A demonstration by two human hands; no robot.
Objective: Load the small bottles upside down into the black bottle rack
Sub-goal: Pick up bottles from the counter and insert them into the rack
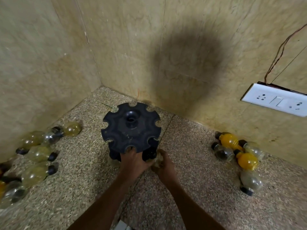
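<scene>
The black bottle rack [131,128], a round disc with notches around its rim, stands on the speckled floor near the corner of two walls. My left hand [132,161] grips its near edge, fingers curled into a notch. My right hand [163,165] holds a small clear bottle [157,159] with a black cap against the rack's lower near-right side; the bottle is mostly hidden by my fingers. Several small bottles lie loose on the floor to the left [38,152] and to the right [247,161], some clear, some yellow.
Beige marbled walls close in behind and to the left of the rack. A white socket and switch plate [275,101] with loose brown wires hangs on the right wall. A pale object [121,225] shows at the bottom edge between my arms.
</scene>
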